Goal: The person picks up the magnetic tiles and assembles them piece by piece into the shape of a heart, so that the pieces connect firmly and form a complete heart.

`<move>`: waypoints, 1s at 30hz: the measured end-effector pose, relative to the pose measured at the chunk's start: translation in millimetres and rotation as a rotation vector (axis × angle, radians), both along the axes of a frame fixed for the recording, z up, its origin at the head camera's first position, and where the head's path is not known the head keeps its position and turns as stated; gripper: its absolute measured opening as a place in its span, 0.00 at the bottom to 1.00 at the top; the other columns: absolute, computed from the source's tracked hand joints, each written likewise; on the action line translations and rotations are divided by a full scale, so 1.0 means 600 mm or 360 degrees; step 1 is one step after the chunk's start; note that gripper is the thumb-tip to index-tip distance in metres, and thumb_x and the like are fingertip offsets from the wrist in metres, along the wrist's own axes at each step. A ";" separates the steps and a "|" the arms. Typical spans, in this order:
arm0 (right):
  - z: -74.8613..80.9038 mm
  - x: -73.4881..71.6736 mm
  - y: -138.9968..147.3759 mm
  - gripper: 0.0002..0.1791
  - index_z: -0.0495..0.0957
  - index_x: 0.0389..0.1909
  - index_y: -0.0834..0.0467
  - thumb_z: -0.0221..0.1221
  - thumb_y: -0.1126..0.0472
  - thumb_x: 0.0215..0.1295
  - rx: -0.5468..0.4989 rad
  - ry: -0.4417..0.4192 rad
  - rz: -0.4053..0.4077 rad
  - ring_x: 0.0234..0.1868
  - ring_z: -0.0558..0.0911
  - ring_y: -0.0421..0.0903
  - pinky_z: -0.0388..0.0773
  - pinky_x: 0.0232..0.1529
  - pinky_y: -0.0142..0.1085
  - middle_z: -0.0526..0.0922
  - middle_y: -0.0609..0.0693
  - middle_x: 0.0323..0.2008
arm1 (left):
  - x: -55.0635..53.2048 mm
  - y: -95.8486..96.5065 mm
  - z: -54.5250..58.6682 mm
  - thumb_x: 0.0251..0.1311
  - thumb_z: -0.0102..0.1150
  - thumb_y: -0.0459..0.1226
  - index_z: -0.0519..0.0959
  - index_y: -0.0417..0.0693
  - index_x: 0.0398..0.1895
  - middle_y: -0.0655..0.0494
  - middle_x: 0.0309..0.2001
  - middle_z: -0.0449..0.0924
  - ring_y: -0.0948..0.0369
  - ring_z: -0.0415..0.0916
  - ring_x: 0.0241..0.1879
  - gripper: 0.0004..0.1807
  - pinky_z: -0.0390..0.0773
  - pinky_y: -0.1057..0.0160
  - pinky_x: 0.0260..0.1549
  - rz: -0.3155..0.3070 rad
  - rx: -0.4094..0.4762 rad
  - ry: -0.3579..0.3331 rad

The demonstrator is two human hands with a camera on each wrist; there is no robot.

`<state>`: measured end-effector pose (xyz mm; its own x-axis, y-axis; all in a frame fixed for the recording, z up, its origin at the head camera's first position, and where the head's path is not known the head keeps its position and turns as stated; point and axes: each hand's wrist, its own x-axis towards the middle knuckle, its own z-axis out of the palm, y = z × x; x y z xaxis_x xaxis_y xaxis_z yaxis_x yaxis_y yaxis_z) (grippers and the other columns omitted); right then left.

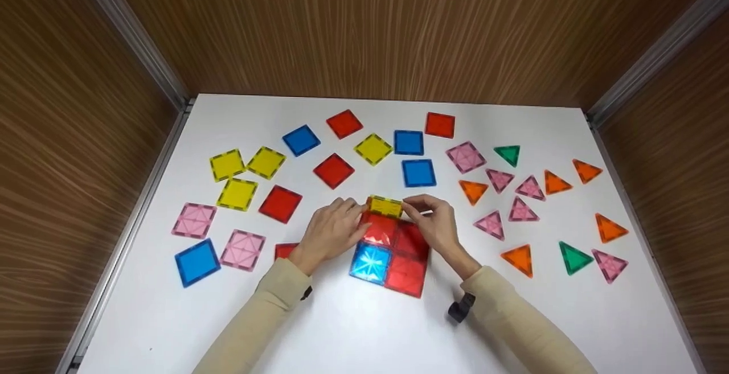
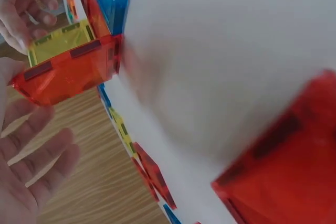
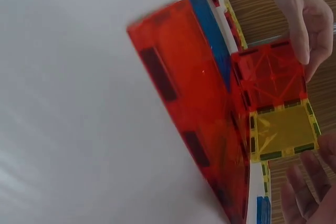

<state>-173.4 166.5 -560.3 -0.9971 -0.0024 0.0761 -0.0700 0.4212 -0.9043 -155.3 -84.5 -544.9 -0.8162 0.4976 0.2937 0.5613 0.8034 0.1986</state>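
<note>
A flat two-by-two base of red magnetic tiles (image 1: pixel 405 272) and one blue tile (image 1: pixel 371 262) lies in front of me. At its far edge a yellow square tile (image 1: pixel 385 207) stands up, meeting an upright red square tile (image 3: pixel 270 77) at a corner. My left hand (image 1: pixel 335 228) pinches the red tile's outer top corner between thumb and fingers. With thumb and fingertips my right hand (image 1: pixel 434 220) holds the yellow tile's right edge. In the left wrist view, the yellow tile (image 2: pixel 60 43) is partly hidden behind the red one (image 2: pixel 71 72).
A loose red square (image 1: pixel 285 250) lies partly under the left wrist. Red, blue, yellow and pink squares (image 1: pixel 243 250) spread across the left and back of the white table (image 1: pixel 364 340). Orange, green and pink triangles (image 1: pixel 609 266) lie at right. Wood-grain panels (image 1: pixel 364 32) enclose the table.
</note>
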 end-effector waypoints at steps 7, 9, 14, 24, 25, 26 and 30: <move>0.001 -0.023 -0.021 0.11 0.89 0.49 0.58 0.68 0.57 0.71 -0.0001 -0.0047 0.0099 0.43 0.86 0.48 0.81 0.44 0.25 0.92 0.53 0.46 | 0.012 -0.019 -0.008 0.69 0.64 0.59 0.79 0.48 0.61 0.50 0.53 0.84 0.57 0.81 0.49 0.30 0.89 0.61 0.42 0.0072 -0.0001 0.0023; 0.001 -0.027 -0.020 0.12 0.89 0.50 0.58 0.68 0.56 0.72 0.0019 -0.0059 0.0121 0.44 0.86 0.48 0.81 0.45 0.25 0.92 0.53 0.47 | 0.010 -0.021 -0.007 0.69 0.62 0.61 0.78 0.47 0.62 0.49 0.56 0.82 0.56 0.81 0.51 0.32 0.89 0.60 0.43 0.0069 -0.0009 -0.0013; 0.006 -0.048 0.011 0.14 0.88 0.53 0.57 0.67 0.55 0.73 0.0101 -0.0039 0.0205 0.47 0.85 0.48 0.80 0.47 0.24 0.91 0.54 0.48 | -0.005 -0.022 -0.001 0.68 0.59 0.66 0.74 0.50 0.71 0.50 0.65 0.77 0.54 0.78 0.60 0.39 0.88 0.56 0.51 0.0030 -0.0017 -0.0128; 0.024 -0.136 0.084 0.24 0.84 0.61 0.60 0.67 0.48 0.72 0.0491 0.0007 0.0432 0.58 0.82 0.59 0.82 0.62 0.56 0.84 0.60 0.59 | -0.029 -0.019 0.004 0.68 0.55 0.67 0.70 0.55 0.77 0.52 0.71 0.74 0.53 0.71 0.69 0.41 0.84 0.46 0.60 -0.0054 -0.0016 -0.0308; 0.025 -0.145 0.085 0.26 0.83 0.62 0.58 0.68 0.47 0.71 0.0568 0.0000 0.0465 0.61 0.81 0.60 0.81 0.63 0.57 0.83 0.60 0.61 | -0.029 -0.019 0.004 0.68 0.55 0.67 0.70 0.55 0.77 0.52 0.71 0.74 0.53 0.71 0.69 0.41 0.83 0.47 0.60 -0.0053 -0.0024 -0.0311; 0.026 -0.153 0.086 0.27 0.83 0.64 0.56 0.68 0.46 0.71 0.0649 -0.0007 0.0494 0.63 0.79 0.60 0.80 0.65 0.58 0.82 0.60 0.63 | -0.030 -0.019 0.004 0.68 0.55 0.67 0.70 0.56 0.77 0.52 0.70 0.74 0.54 0.71 0.69 0.41 0.83 0.47 0.60 -0.0052 -0.0025 -0.0313; 0.022 -0.178 0.086 0.30 0.80 0.69 0.51 0.68 0.43 0.70 0.0909 -0.0047 0.0605 0.73 0.71 0.61 0.73 0.72 0.63 0.75 0.58 0.72 | -0.030 -0.020 0.006 0.68 0.55 0.67 0.71 0.56 0.76 0.52 0.70 0.75 0.53 0.72 0.68 0.41 0.83 0.47 0.60 -0.0054 -0.0018 -0.0325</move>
<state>-280.1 218.1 -547.3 -0.9207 -0.3842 -0.0685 -0.2860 0.7836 -0.5516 -173.3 -96.3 -541.3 -0.8410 0.5281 0.1176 0.5369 0.7878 0.3020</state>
